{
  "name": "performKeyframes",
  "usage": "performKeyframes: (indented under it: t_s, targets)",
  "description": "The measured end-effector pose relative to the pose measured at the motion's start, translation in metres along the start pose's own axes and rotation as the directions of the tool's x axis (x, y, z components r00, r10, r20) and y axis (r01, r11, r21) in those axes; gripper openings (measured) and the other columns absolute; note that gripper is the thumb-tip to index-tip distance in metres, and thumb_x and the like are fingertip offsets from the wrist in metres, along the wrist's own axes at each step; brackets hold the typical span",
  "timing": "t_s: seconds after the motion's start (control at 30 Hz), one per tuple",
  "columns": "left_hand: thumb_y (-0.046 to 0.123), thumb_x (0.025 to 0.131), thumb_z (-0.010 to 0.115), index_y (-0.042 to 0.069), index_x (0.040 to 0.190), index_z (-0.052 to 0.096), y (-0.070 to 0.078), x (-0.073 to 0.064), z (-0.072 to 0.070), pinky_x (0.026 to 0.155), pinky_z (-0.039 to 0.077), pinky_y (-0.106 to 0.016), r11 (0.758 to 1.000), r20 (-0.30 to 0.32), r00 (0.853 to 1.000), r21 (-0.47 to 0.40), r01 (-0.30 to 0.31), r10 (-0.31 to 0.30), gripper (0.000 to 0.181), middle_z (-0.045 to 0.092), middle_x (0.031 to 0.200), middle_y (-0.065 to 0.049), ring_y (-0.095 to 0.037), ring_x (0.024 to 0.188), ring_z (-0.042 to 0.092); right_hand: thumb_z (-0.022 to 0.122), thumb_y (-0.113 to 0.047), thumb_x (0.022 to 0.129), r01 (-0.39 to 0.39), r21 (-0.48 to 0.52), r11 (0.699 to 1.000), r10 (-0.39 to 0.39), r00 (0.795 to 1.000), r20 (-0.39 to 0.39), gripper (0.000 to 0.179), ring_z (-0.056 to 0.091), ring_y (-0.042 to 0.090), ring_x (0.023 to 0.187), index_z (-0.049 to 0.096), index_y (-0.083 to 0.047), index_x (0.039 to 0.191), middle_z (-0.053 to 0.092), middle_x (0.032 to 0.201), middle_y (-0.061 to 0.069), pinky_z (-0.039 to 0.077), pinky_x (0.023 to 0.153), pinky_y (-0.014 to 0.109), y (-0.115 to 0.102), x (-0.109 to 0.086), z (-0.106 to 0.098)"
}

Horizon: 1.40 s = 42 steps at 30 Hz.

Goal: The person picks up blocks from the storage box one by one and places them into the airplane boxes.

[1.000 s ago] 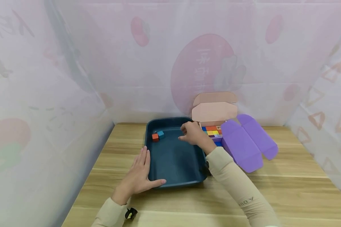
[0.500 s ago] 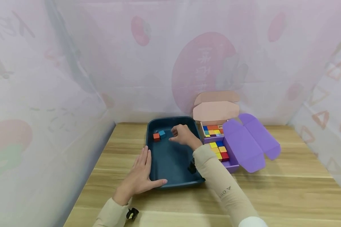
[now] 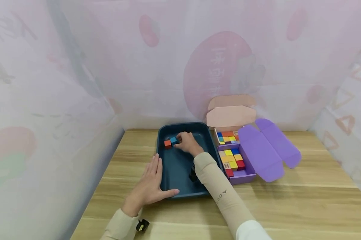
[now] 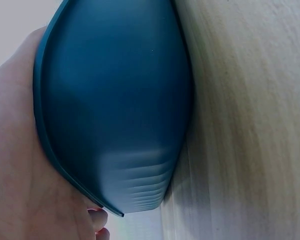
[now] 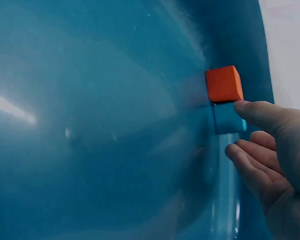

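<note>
A dark blue-green tray (image 3: pixel 180 173) lies on the wooden table. Toward its far left corner, an orange-red cube (image 3: pixel 167 144) and a blue cube (image 3: pixel 173 141) sit side by side. My right hand (image 3: pixel 189 144) reaches in from the right at the blue cube. In the right wrist view, the thumb overlaps the edge of the blue cube (image 5: pixel 227 120), while the fingers stay spread apart from the thumb beside it. My left hand (image 3: pixel 148 186) rests on the tray's near left rim with fingers straight and thumb along the front edge. The left wrist view shows its palm against the tray's side (image 4: pixel 115 100).
To the tray's right stands an open purple box (image 3: pixel 243 179) with several coloured cubes, one lettered H. Its lid (image 3: pixel 260 150) leans out to the right. Behind it, a peach box (image 3: pixel 231 116) with a raised lid also contains coloured blocks. Printed cloth (image 3: pixel 156 76) surrounds the table.
My right hand has moved left across the tray from beside the boxes to the blue cube, uncovering the purple box's blocks. The left hand stays on the rim. The view has shifted slightly.
</note>
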<state>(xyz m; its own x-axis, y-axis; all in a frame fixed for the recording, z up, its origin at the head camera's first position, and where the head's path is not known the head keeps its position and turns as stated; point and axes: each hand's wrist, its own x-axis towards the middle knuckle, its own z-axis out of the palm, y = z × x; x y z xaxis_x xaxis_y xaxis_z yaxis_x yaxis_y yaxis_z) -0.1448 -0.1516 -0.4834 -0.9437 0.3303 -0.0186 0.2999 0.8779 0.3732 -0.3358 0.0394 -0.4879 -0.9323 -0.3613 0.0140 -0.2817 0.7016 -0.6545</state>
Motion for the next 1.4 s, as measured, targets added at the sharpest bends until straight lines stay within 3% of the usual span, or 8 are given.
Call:
performKeyframes:
  t_s: [0.3, 0.63, 1.13, 1.4]
  targets:
    - [0.091, 0.081, 0.057, 0.001, 0.167, -0.004, 0.002, -0.003, 0.001, 0.135, 0.006, -0.057, 1.000, 0.027, 1.000, -0.016, 0.007, -0.006, 0.139, -0.018, 0.177, -0.012, -0.032, 0.167, -0.010, 0.078, -0.016, 0.097, -0.023, -0.010, 1.000, 0.022, 1.000, -0.018, 0.051, 0.069, 0.027, 0.120, 0.062, 0.000, 0.143, 0.070, 0.135, 0.017, 0.059, 0.106, 0.043, 0.003, 0.007, 0.011]
    - [0.093, 0.080, 0.057, 0.000, 0.167, 0.000, 0.003, -0.002, 0.003, 0.135, 0.009, -0.057, 1.000, 0.022, 1.000, -0.008, 0.010, -0.010, 0.140, -0.010, 0.178, -0.017, -0.033, 0.167, -0.007, 0.077, -0.014, 0.098, -0.050, -0.018, 0.999, 0.050, 0.999, -0.018, 0.051, 0.068, 0.027, 0.120, 0.062, -0.001, 0.145, 0.070, 0.136, 0.017, 0.057, 0.109, 0.044, 0.002, 0.009, 0.012]
    - [0.091, 0.081, 0.059, 0.001, 0.167, -0.002, 0.000, -0.003, -0.001, 0.135, 0.008, -0.057, 1.000, 0.027, 1.000, -0.021, 0.009, -0.008, 0.138, -0.012, 0.178, -0.017, -0.032, 0.167, -0.008, 0.083, -0.013, 0.092, -0.007, -0.039, 0.999, 0.005, 0.998, -0.055, 0.032, 0.072, 0.023, 0.102, 0.075, -0.003, 0.121, 0.077, 0.116, 0.012, 0.062, 0.096, 0.040, 0.000, 0.014, 0.009]
    - [0.093, 0.080, 0.057, 0.003, 0.167, -0.005, -0.003, -0.003, -0.002, 0.135, 0.006, -0.056, 1.000, 0.042, 0.999, -0.009, 0.027, -0.026, 0.140, -0.018, 0.177, -0.012, -0.032, 0.167, -0.010, 0.082, -0.013, 0.093, -0.003, -0.007, 1.000, 0.003, 0.999, -0.054, 0.034, 0.073, 0.023, 0.102, 0.075, 0.000, 0.124, 0.077, 0.119, 0.014, 0.063, 0.097, 0.041, -0.006, 0.013, -0.002]
